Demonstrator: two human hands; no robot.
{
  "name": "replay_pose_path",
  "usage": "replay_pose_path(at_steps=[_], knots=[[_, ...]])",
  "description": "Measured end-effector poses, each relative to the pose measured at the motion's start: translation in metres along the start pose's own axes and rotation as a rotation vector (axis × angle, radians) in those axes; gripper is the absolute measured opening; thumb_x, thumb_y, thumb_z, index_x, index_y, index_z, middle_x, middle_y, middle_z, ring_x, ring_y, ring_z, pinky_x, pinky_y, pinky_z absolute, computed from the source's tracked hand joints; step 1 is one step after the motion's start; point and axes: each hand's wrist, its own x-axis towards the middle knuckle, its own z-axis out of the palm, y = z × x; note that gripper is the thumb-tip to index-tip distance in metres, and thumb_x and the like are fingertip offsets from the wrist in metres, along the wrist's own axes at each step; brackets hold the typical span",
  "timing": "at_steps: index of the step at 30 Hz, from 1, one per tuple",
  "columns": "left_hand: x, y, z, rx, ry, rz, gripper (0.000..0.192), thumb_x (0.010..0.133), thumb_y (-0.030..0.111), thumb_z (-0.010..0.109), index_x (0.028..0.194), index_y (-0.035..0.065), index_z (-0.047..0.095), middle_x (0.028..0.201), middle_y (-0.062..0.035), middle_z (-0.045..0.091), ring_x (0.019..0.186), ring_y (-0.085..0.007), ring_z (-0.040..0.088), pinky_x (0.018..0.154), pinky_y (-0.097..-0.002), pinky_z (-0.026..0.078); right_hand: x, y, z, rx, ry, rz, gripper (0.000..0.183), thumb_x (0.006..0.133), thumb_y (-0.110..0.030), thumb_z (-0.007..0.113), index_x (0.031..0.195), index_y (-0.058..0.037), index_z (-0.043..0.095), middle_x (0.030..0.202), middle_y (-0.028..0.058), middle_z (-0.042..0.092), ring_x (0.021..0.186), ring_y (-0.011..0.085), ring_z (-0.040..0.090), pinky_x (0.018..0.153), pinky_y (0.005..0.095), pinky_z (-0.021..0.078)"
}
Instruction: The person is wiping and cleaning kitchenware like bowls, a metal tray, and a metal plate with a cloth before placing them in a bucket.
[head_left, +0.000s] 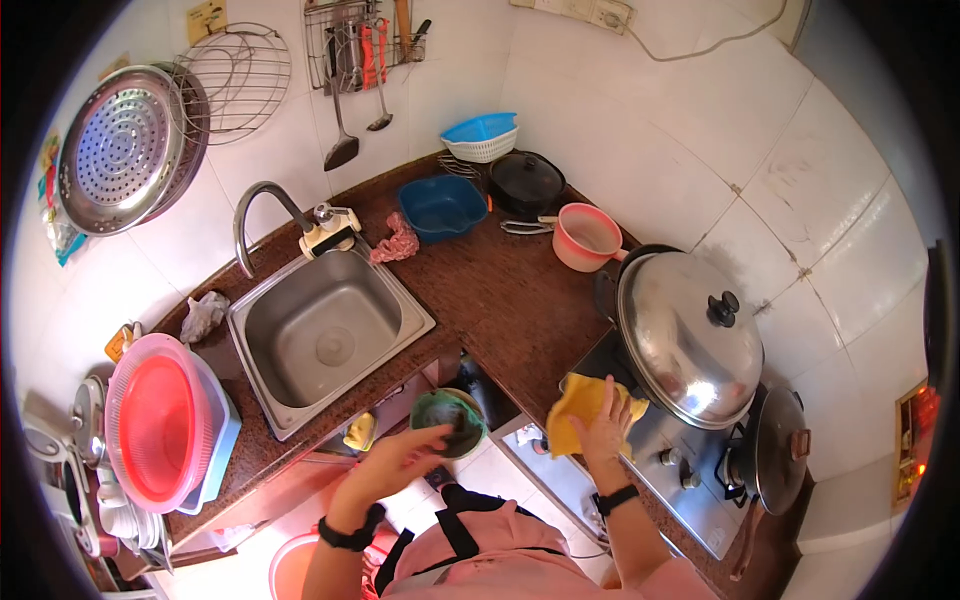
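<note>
My right hand (604, 431) lies over a yellow cloth (576, 412), its fingers extended and apart rather than curled around the fabric. That cloth spreads across the counter edge and the near-left corner of the gas stove (694, 491). My left hand (397, 461) is raised in front of the counter, fingers partly bent, with nothing visible in it. Just beyond those fingers is a round bin (480, 409) with a green liner, its contents dark and unclear. A large wok with a domed steel lid (675, 337) sits on the stove, up and right of my right hand.
A steel sink (322, 337) with a curved faucet (262, 191) is at left. Stacked plastic basins (157, 427) stand beside it. Along the back are a blue basin (442, 208), a lidded black pot (526, 184) and a pink dipper (587, 236). A second lidded pan (776, 450) occupies the stove's right side.
</note>
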Motion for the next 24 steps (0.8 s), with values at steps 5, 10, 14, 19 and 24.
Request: replay_pose_path(at_steps=[5,10,14,19,24], knots=[[-0.108,-0.062,-0.034,-0.135,0.457,-0.239,0.04,0.087,0.009,0.058,0.125,0.0009,0.049,0.106,-0.0085,0.062,0.09,-0.0147,0.059,0.079,-0.0267,0.048,0.017,-0.005,0.068,-0.312,-0.234,0.682,0.094,0.082,-0.057,0.046,0.143,-0.0005,0.002,0.151,0.0167,-0.007,0.137,0.0427,-0.007,0.109,0.053,0.0032],[-0.194,-0.087,-0.005,-0.523,0.755,-0.408,0.037,0.09,0.011,0.052,0.124,-0.002,0.048,0.1,-0.0094,0.063,0.088,-0.0147,0.06,0.077,-0.0255,0.048,0.057,-0.029,0.1,-0.246,-0.163,0.753,0.086,0.086,-0.051,0.04,0.144,-0.0022,0.0,0.151,0.0135,-0.012,0.138,0.0377,-0.012,0.109,0.0513,-0.0028],[-0.226,-0.085,0.021,-0.566,0.974,-0.551,0.038,0.09,0.008,0.049,0.126,-0.0027,0.045,0.096,-0.012,0.062,0.083,-0.0191,0.062,0.071,-0.0285,0.052,0.113,-0.083,0.124,-0.217,-0.29,0.588,0.073,0.091,-0.044,0.034,0.145,-0.0054,0.003,0.153,0.0067,-0.006,0.138,0.0374,-0.008,0.109,0.0511,-0.0022],[-0.234,-0.046,0.018,-0.279,0.883,-0.646,0.04,0.09,0.016,0.048,0.126,-0.0014,0.044,0.11,-0.0132,0.055,0.099,-0.0199,0.054,0.083,-0.0294,0.046,0.197,-0.106,0.163,-0.071,-0.21,0.573,0.063,0.094,-0.038,0.029,0.145,-0.0066,0.01,0.153,0.0045,-0.002,0.138,0.0384,-0.004,0.109,0.0506,-0.0004],[-0.256,-0.048,0.022,-0.494,1.042,-0.645,0.039,0.092,0.019,0.048,0.127,0.002,0.046,0.115,-0.0114,0.056,0.101,-0.0192,0.056,0.087,-0.0281,0.046,0.21,-0.191,0.194,-0.044,-0.46,0.069,0.06,0.094,-0.037,0.028,0.145,-0.0102,0.015,0.153,0.0033,0.003,0.139,0.0362,-0.004,0.109,0.0511,0.0019]])
